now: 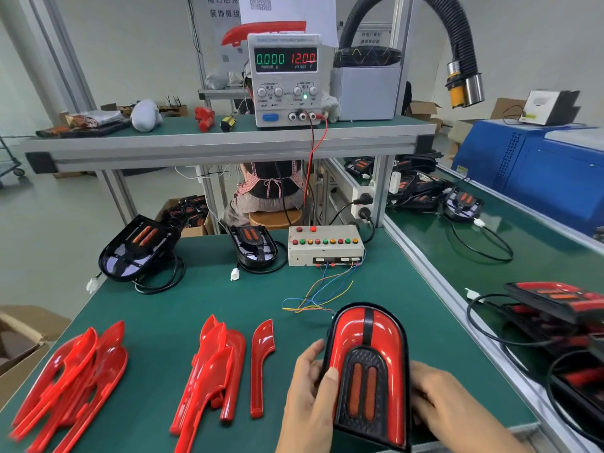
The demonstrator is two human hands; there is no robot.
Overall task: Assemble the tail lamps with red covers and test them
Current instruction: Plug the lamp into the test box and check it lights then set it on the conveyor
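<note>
Head cam: both hands' grips hold tail lamp; PSU reads 0.000 A, 12.00 V.

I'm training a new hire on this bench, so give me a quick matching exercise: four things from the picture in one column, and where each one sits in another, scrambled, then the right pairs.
Things:
1. assembled tail lamp
2. power supply
3. test box
4. loose red covers

Places:
A. on the upper shelf
B. held between left hand and right hand
C. near left of the green mat
D. at the back of the mat, coloured wires trailing from it

Pairs: 1-B, 2-A, 3-D, 4-C
</note>
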